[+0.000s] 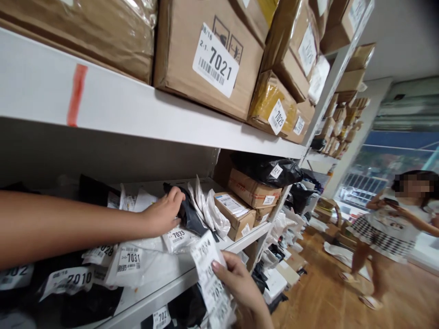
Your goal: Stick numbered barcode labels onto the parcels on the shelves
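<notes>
My left hand (pixel 167 209) reaches onto the middle shelf, its fingers closed on the edge of a black parcel bag (pixel 192 215). White parcel bags (pixel 207 205) stand upright just right of it. Below that hand lies a clear-wrapped parcel labelled 7033 (pixel 178 236). My right hand (pixel 240 281), in front of the shelf edge, pinches a strip of printed number labels (pixel 209 274) between thumb and fingers. The strip hangs downward, and its lower end is blurred.
Bagged parcels (pixel 128 265) crowd the shelf's left side. Cardboard boxes (pixel 236 212) stand at its right end, beside the metal upright. Overhead, a white shelf beam (pixel 144 114) carries larger boxes (pixel 209 59). Another person (pixel 387 228) stands at right on the wooden floor (pixel 315 292).
</notes>
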`<state>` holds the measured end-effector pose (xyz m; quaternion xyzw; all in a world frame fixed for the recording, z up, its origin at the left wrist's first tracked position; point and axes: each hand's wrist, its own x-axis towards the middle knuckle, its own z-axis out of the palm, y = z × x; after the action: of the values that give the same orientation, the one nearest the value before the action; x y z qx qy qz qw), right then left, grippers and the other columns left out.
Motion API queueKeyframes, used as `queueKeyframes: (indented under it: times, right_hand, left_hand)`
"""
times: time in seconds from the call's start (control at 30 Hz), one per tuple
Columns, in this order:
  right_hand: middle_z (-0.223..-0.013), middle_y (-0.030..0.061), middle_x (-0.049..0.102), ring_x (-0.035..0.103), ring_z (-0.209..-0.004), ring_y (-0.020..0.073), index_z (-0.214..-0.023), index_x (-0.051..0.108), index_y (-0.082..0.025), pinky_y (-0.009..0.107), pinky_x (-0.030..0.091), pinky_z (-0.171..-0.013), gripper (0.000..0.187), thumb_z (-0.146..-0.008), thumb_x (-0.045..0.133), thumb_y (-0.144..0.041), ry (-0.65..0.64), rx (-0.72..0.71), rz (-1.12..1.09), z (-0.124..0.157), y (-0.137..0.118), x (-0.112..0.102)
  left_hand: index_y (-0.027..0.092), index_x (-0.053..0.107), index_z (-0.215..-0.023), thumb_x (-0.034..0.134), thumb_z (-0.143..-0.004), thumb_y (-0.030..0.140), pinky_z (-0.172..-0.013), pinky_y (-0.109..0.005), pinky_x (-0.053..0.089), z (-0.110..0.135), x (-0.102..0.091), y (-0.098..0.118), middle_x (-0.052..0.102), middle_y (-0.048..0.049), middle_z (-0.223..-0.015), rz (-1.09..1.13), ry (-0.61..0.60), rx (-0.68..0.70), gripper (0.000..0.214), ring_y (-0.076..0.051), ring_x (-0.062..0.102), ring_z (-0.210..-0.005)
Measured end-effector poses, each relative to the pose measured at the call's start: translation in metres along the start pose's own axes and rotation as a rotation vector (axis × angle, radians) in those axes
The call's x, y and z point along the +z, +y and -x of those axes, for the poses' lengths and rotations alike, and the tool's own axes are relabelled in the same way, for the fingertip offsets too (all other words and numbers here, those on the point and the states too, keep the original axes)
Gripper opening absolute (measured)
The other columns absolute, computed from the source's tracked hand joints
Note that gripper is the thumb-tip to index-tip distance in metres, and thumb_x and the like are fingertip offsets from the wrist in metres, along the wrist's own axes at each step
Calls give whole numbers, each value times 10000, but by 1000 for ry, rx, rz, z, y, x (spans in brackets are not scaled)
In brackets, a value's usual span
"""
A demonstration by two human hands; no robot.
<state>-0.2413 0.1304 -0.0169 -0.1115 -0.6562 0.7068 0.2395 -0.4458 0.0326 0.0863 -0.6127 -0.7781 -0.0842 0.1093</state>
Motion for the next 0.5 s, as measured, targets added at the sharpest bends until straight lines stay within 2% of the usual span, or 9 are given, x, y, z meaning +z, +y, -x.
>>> queueKeyframes:
  times: [0.07,0.1,0.2,0.27,0.37,0.5]
  right_hand:
    - [-803,42,670,540,-701,143,-777,740,-175,245,407,-650,308,-702,722,-473,5,-112,-8,-15,-1,18]
    - [-850,46,679,564,-744,156,-780,739,-182,257,426,-683,298,-707,720,-470,23,-155,-45,-22,-1,27]
    - [-799,35,713,627,-738,192,-819,722,-218,309,479,-701,332,-639,765,-494,169,-153,-341,-39,5,42]
    - [-731,28,722,651,-709,209,-844,711,-231,328,502,-679,357,-608,786,-487,269,-130,-524,-43,11,41]
    - [-825,57,742,666,-817,232,-877,714,-229,328,516,-698,347,-640,765,-478,326,-170,-600,-46,15,34]
    - [-910,74,743,663,-849,248,-891,722,-221,340,518,-704,392,-649,741,-529,294,-152,-566,-47,17,27]
  left_hand:
    - [133,551,-962,584,-731,161,-899,-447,412,-8,-3,-5,567,-140,-1087,-39,28,32,235,-330,490,-1095]
    - [151,575,-874,586,-724,150,-890,-458,406,-12,-5,-6,614,-125,-1016,-47,15,55,151,-339,506,-1078]
    - [176,570,-738,535,-734,102,-760,-374,433,-17,-10,-8,680,-86,-883,-23,-13,89,82,-282,611,-892]
    - [183,550,-720,494,-755,85,-666,-301,419,-17,-12,-7,686,-64,-845,8,-16,110,118,-234,631,-807]
    - [185,538,-716,464,-794,85,-658,-243,417,-13,-10,-6,676,-33,-823,64,-31,200,147,-179,626,-790]
    - [184,613,-862,451,-815,84,-766,-215,454,-3,2,-17,692,-48,-931,180,-108,484,196,-156,634,-880]
